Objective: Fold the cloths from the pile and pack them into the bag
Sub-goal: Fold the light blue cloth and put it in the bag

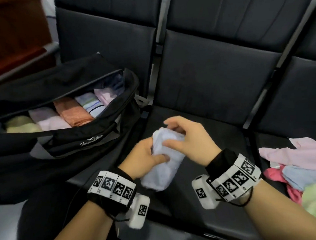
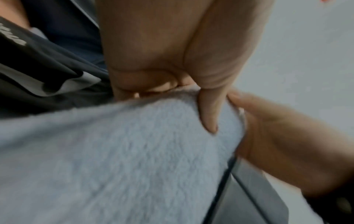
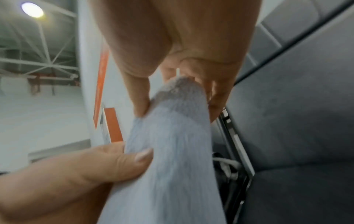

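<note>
Head view, cloth: a pale blue folded cloth (image 1: pixel 163 164) is held over the dark bench (image 1: pixel 200 116), between both hands.
Head view, left hand: the left hand (image 1: pixel 144 159) grips the cloth's left side, thumb lying across its top.
Head view, right hand: the right hand (image 1: pixel 190 138) curls round the cloth's far end, thumb on the near face.
Head view, bag: an open black bag (image 1: pixel 83 142) sits just left of the left hand, with folded cloths in a row inside.
Head view, pile: a loose pile (image 1: pixel 308 164) of pink, blue and green cloths lies on the bench to the right of the right hand.
Left wrist view: the left hand (image 2: pixel 172 60) has its fingers curled over the cloth (image 2: pixel 114 151); the right hand (image 2: pixel 277 136) clasps the edge alongside.
Right wrist view: the right hand (image 3: pixel 182 53) pinches the cloth's (image 3: pixel 168 144) tip between thumb and fingers; below it, the left hand (image 3: pixel 76 174) presses its thumb on the cloth.
</note>
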Demonstrator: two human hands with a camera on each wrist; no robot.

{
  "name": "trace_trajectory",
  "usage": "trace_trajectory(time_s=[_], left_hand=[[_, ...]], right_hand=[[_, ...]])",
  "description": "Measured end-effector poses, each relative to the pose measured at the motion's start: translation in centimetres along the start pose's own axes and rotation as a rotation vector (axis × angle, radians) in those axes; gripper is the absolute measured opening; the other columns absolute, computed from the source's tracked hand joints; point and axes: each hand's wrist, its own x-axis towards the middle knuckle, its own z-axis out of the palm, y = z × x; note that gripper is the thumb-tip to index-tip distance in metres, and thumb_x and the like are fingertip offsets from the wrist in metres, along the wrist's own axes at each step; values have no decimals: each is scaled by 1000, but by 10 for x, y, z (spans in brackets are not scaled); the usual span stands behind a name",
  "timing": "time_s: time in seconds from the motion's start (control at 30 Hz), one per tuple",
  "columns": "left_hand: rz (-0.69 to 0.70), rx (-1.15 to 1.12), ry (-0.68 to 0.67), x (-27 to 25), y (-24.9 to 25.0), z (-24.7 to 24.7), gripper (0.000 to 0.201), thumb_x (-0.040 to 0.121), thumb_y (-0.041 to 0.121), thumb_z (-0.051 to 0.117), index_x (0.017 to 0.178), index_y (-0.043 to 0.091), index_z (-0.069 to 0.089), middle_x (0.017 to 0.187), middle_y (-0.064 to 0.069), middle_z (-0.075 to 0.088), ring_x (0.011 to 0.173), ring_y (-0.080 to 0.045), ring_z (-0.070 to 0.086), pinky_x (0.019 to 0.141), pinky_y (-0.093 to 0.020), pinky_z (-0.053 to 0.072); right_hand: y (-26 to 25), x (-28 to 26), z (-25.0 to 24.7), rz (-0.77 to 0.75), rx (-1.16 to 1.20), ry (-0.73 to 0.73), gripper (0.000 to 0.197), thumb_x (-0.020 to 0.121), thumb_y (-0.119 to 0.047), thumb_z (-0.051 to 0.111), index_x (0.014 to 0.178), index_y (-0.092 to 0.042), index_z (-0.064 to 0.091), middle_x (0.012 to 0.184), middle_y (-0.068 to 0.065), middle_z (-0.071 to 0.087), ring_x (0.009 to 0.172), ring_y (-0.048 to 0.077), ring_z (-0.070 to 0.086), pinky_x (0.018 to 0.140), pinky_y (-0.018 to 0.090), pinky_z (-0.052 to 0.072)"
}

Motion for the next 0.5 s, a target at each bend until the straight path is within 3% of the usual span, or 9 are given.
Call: trace_trajectory(time_s=[0.03,0.1,0.2,0.27,0.37,0.43,0.5], left_hand=[[-18,-57,54,2,0,-15,37,80,14,80,114,13,67,105,-6,75,101,-20,71,90,-45,57],[-78,-232,138,7,-2,-43,39,85,10,77,121,6,64,112,-11,74,106,-27,70,91,-44,57],[-209,-481,293,19,-9,-82,37,91,10,69,127,4,61,117,-14,72,109,-31,69,89,-41,58],[-280,-591,393,32,-18,-106,35,94,13,65,127,2,60,117,-15,72,106,-30,70,87,-41,59],[-388,-671,498,50,-33,-141,25,95,17,65,116,3,64,114,-15,73,97,-24,72,79,-37,59],[-472,-694,538,64,-44,-165,26,96,20,65,115,2,63,118,-17,71,102,-28,70,86,-42,57],[-525,-717,555,79,-53,-187,37,97,21,64,128,0,58,124,-18,67,112,-32,66,98,-48,53]], right_hand=[[0,11,6,26,70,45,50,78,-34,77,124,-34,57,106,-16,65,101,-2,61,87,16,50],[3,35,22,127,210,47,55,84,-37,75,133,-32,50,111,-11,65,103,3,63,90,21,51],[8,65,59,292,388,-147,66,87,-32,74,144,-24,41,113,5,70,103,14,69,94,33,54],[9,82,84,315,517,-259,63,86,-22,75,141,-22,43,109,9,73,99,20,72,88,35,58],[1,116,110,290,530,-289,58,84,-12,76,134,-26,50,104,12,74,95,24,72,82,36,59],[-7,143,121,287,483,-266,52,83,-9,74,128,-25,54,103,12,73,93,23,71,80,34,57],[-14,170,131,281,480,-238,43,82,-5,71,121,-20,59,100,12,72,88,21,70,75,30,56]])
